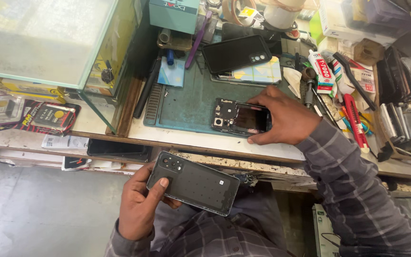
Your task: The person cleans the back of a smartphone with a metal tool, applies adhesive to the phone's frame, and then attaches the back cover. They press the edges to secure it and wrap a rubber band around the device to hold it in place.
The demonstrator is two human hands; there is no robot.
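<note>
Two hands work apart in our view. Our left hand (139, 207), at 7 o'clock, grips a detached dark back cover (193, 183) with its camera cut-outs uppermost, thumb pressed on the inner face; the cover hangs off the counter (215, 142), over our lap. Our right hand (284, 116), just right of centre, clasps the opened phone body (240, 118) by its right end, fingers curled over the top edge and thumb under the lower edge. The body lies flat on the green work mat (191, 102), its circuit board and camera module exposed. At 12 o'clock on the mat we see a second dark phone (236, 52) resting on a pale phone panel (258, 74). At 2 o'clock a glue tube (323, 71), a black brush (355, 78) and a red-handled tool (355, 119) crowd the counter just beside our right wrist. At 10 o'clock a glass case (48, 43) overhangs the counter's left end. A teal box (173, 14) stands at the far edge.
</note>
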